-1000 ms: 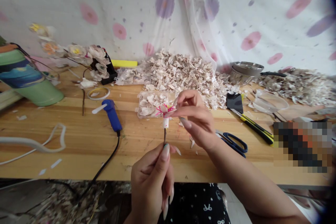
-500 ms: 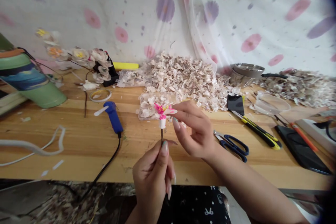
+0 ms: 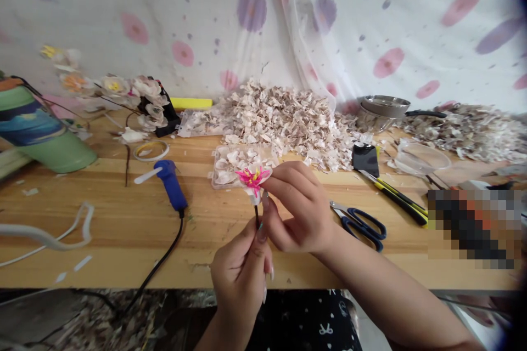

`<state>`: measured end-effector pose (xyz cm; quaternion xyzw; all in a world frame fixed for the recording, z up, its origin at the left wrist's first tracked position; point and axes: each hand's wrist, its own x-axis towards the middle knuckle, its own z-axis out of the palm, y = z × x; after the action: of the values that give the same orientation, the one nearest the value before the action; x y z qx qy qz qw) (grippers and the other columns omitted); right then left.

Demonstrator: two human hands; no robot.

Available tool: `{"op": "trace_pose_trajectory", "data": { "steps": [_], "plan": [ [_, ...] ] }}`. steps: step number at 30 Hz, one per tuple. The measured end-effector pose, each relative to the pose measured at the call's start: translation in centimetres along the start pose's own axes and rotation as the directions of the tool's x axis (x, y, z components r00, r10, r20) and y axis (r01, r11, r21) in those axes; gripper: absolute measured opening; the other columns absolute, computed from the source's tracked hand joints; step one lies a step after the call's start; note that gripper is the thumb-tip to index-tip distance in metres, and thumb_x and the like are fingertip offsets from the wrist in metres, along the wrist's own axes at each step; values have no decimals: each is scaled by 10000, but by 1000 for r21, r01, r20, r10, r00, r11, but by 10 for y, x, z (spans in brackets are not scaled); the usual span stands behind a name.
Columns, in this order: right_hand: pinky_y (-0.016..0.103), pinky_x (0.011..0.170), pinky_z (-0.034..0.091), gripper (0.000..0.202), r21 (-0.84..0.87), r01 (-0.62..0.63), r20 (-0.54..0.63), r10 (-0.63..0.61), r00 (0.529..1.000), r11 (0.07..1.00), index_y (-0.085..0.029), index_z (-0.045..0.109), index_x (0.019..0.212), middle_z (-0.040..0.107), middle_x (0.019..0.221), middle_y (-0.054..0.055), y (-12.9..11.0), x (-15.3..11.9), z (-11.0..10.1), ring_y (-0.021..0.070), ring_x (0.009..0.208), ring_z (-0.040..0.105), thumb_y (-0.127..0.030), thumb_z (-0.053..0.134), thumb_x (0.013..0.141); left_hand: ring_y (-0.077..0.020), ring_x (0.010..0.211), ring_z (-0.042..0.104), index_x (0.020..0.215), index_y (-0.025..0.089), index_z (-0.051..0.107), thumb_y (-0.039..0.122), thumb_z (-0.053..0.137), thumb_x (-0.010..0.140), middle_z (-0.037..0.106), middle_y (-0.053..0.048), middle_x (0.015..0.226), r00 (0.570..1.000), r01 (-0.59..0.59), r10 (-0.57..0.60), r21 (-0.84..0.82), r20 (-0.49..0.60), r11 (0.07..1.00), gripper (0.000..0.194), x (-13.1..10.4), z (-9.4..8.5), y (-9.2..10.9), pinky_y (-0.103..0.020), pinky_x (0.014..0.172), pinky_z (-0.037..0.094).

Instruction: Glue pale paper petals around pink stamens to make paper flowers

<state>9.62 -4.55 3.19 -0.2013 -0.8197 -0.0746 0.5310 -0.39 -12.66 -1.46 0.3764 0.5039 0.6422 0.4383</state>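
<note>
My left hand (image 3: 239,269) is closed round the thin dark stem of a handmade flower (image 3: 252,177), held upright above the table's front part. Its head has bright pink strands with a yellow middle, and a white wrapped base sits under it. With fingers and thumb pinched together, my right hand (image 3: 302,211) presses a pale petal (image 3: 265,174) against the flower's right side. Part of that petal is hidden by the fingers. Just behind the flower lies a clear plastic box (image 3: 214,167) of loose pale petals.
A blue glue gun (image 3: 172,186) lies at left, its cord running over the front edge. To the right are scissors (image 3: 362,227) and a yellow-black cutter (image 3: 397,197). Behind rises a heap of petals (image 3: 284,115), with a metal bowl (image 3: 386,105) and finished flowers (image 3: 115,86).
My right hand has come in closer to the flower, bringing the petal against its base. The flower head has tilted so more pink strands show. The view has shifted slightly.
</note>
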Motion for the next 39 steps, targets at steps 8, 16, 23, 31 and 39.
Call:
{"op": "trace_pose_trajectory", "data": {
  "steps": [8,16,23,31,39],
  "plan": [
    [402,677,543,314,-207,191,115,-170,979,960,-110,595,1089,686,967,136,10,-9,-4,270,847,579,-139,542,781,-61,336,308,858,189,762,376,638,856,417,68,398,999,-16,15,-35,-33,999,224,1,1,-2,-190,337,246],
    [329,665,507,212,365,-274,-81,324,943,890,-178,638,1009,669,914,81,3,-3,2,177,791,610,-101,516,853,-45,355,361,784,189,710,473,657,843,494,56,461,998,-46,38,-183,-49,982,295,4,-1,-3,-151,348,271],
    [196,455,377,251,846,-359,56,604,795,394,-195,548,698,540,553,-51,27,-6,15,76,477,447,-291,586,927,-96,433,469,621,182,640,385,669,843,556,24,486,972,-231,234,-170,-2,958,302,16,-10,-19,-190,425,389],
    [394,875,505,188,776,-365,408,32,912,515,-146,713,1017,748,973,121,25,11,-7,191,926,660,-219,634,864,-132,488,519,597,199,596,349,730,696,588,19,540,977,-204,198,-85,-75,975,224,35,-15,-36,-237,463,475],
    [431,884,502,259,788,-274,369,-67,927,551,-121,730,981,759,958,175,26,12,-3,201,879,689,-348,662,876,-226,671,642,516,210,567,319,727,675,557,-5,511,988,-149,151,-71,27,986,251,36,-14,-31,-325,609,557]
  ]
}}
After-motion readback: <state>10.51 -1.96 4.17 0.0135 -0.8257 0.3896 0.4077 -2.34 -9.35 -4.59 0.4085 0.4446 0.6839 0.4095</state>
